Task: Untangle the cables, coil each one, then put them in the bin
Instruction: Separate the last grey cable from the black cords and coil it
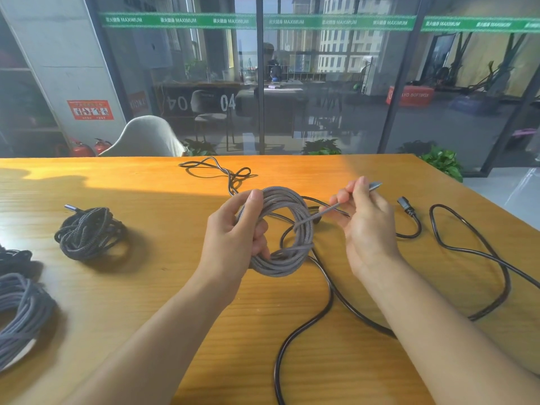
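While we're gripping the grey coil (280,235) upright above the table (146,287) in our left hand (233,232), our right hand (362,217) is pinching its loose tail (321,213), running rightward from the coil toward the plug (375,186). No bin showing.
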### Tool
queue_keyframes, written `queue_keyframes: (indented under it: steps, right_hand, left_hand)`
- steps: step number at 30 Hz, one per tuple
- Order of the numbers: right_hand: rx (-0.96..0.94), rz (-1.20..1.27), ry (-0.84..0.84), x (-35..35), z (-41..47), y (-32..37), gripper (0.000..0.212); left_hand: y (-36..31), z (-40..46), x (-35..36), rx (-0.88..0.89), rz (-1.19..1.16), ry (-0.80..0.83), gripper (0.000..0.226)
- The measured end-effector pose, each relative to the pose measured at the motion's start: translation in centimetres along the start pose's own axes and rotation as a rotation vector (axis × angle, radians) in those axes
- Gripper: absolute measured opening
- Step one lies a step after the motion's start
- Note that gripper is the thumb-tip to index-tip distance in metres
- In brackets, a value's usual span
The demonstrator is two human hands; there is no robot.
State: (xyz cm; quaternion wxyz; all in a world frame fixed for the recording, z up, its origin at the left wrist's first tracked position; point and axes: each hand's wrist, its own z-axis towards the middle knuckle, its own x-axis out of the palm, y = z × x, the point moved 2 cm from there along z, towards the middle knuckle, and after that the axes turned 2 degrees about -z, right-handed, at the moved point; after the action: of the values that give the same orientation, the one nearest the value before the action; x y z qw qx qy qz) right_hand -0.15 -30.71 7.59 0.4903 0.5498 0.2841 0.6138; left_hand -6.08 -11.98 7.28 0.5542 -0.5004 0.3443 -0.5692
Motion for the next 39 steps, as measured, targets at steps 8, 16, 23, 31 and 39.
queue_keyframes:
  steps: [8,16,23,31,39]
  right_hand:
    - [0.2,-0.291,0.032,-0.3,0.0,-2.0,0.043]
    - [-0.168,-0.662,0.022,-0.4,-0.6,-1.4,0.022]
    - [-0.327,-0.666,0.033,0.4,-1.3,-1.1,0.008]
    - [-0.468,-0.669,0.434,1.3,-2.7,-0.7,0.021]
    - [-0.628,-0.842,0.575,2.6,-4.1,-2.5,0.013]
  left_hand:
    - [-0.3,0.1,-1.4,0.017,-0.032,-0.05,0.049]
    - [0.0,-0.2,-0.5,0.01,-0.018,-0.015,0.037]
    - [0.2,-0.5,-0.2,0.014,-0.014,-0.013,0.033]
    - [0.7,0.4,-1.7,0.014,0.013,-0.193,0.034]
    - [1.2,-0.2,-0.4,0.053,0.146,-0.16,0.026]
